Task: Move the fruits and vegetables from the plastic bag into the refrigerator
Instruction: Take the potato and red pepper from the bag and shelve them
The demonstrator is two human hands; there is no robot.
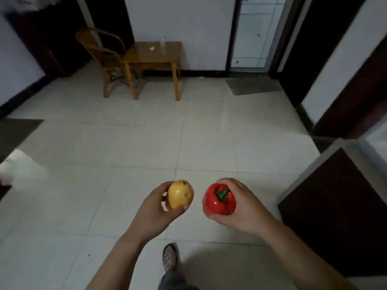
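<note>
My left hand (156, 208) grips a yellow, round fruit (180, 194) that looks like a pear, held out in front of me above the tiled floor. Just to its right, my right hand (244, 208) is closed around a red bell pepper (218, 200) with a green stem facing up. The two items are a short gap apart, at about the same height. No plastic bag and no refrigerator can be made out for certain in this view.
A dark wooden cabinet (337, 216) stands close on my right. Ahead, a small wooden table (154, 54) with a bottle and a wooden chair (102, 53) stand against the far wall. A white door (254, 32) and a grey mat (252, 85) lie ahead right. My sandalled foot (170, 257) is below.
</note>
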